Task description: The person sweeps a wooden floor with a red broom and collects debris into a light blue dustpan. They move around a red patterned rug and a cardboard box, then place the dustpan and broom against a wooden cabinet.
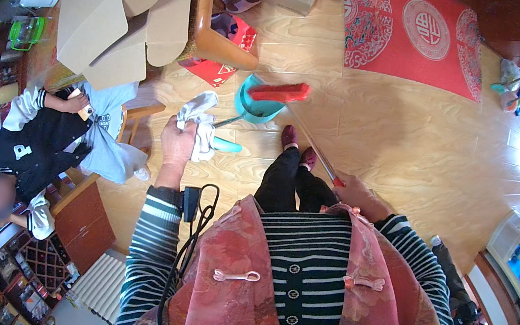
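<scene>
broom [279,91] with a red head, its bristles resting across the rim of the teal dustpan [257,102] on the floor, so sweepings would drop straight in. its thin handle [316,150] slants back to the right hand [358,195], whose grip is clenched around the handle's near end, low by the hip, which keeps the head flat on the pan. the left hand [177,142] is raised in front of the chest, grip closed on a crumpled white cloth [199,119]; a teal handle [225,145] shows just beyond it, though whether the fingers also hold it cannot be told. the person's dark red shoes [298,147] stand just behind the pan.

the floor [401,130] is pale wood-grain boards, glossy under daylight. a red patterned mat [416,34] lies further out. flattened cardboard [117,10] leans over a wooden counter [215,40] on the left, with a red bag [220,68] beneath. another person in a black-and-white jacket [38,148] sits at a low chair nearby.
</scene>
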Demonstrator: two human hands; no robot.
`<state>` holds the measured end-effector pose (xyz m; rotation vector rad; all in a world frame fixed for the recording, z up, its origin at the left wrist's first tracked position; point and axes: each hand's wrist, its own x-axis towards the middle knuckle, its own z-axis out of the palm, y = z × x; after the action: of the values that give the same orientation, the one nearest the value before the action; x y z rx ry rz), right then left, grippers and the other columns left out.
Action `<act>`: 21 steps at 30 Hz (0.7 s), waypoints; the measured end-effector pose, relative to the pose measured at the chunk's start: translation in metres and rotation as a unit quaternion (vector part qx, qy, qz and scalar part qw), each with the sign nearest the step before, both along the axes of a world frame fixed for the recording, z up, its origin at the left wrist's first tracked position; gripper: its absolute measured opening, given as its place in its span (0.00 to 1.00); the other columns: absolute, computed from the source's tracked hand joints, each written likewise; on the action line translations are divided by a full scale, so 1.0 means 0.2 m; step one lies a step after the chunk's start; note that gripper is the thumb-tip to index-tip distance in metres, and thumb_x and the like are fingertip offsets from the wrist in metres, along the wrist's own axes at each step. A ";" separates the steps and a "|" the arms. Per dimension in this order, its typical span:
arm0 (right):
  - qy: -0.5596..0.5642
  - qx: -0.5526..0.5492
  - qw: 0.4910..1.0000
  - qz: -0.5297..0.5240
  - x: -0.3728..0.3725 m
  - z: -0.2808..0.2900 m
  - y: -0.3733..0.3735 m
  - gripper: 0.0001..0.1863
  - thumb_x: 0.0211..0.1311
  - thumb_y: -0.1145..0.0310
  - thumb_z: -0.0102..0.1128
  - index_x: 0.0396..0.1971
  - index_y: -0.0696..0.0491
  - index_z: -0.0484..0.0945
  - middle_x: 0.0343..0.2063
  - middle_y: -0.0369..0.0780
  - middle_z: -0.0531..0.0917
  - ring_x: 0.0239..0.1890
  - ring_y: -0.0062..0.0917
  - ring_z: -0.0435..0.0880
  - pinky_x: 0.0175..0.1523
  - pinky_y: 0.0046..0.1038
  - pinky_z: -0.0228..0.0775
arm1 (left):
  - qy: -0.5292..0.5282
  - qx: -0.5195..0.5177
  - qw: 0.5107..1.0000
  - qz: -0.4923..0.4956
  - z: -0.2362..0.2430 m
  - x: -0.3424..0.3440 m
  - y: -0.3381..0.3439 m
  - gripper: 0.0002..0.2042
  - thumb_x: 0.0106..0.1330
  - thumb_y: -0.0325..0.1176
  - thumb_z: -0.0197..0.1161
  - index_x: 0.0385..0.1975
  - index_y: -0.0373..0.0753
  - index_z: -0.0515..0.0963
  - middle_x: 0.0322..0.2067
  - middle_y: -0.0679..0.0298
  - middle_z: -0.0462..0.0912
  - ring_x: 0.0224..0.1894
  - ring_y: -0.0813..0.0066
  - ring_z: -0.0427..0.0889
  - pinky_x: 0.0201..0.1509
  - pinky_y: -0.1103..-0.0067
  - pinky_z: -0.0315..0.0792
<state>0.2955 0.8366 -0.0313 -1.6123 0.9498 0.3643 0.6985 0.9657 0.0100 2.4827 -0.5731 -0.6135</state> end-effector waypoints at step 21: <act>0.056 0.161 0.828 -0.535 -0.71 -0.08 -0.05 0.02 0.61 0.67 0.46 0.31 0.48 0.66 0.15 0.33 0.68 0.13 0.19 0.67 0.13 0.23 0.59 | 0.033 -0.021 0.999 -0.026 0.14 0.07 0.37 0.13 0.58 0.29 0.56 0.40 0.29 0.76 0.33 0.58 0.82 0.36 0.72 0.80 0.42 0.77 0.72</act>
<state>0.1538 0.8261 -0.0482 -0.5721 1.6174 -0.1747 0.7127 1.0405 0.0387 2.4054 -0.6207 -0.6951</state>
